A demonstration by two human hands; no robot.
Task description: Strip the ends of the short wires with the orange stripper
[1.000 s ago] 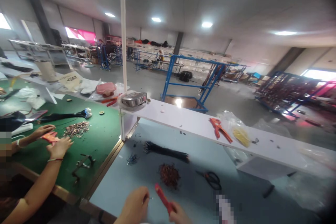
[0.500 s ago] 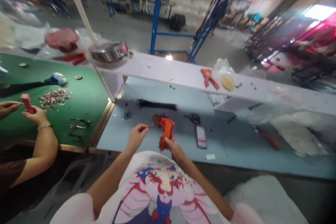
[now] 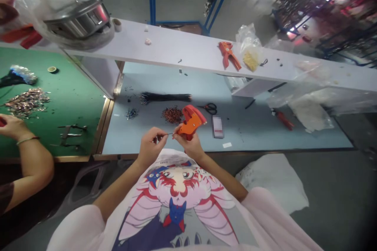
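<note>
Left hand (image 3: 151,145): fingertips pinched on a thin wire (image 3: 170,133), probably steadying it.
Right hand (image 3: 190,143): wrapped round an orange wire stripper (image 3: 193,120), its head tipped up (likely freeing fingertips for the wire).
Stripper's place: over the blue bench (image 3: 126,137), near its front edge.
Pile: copper-coloured bits (image 3: 171,115) beyond the hands, presumably for easy reach.
Room: wrists meet the front edge; more sideways space toward the right corner.

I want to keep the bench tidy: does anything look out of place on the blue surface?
Slightly: two small bits lie on the blue surface near the shelf, apart from the reddish-brown pile, so they look stray. Nothing there looks clearly damaged.
</note>
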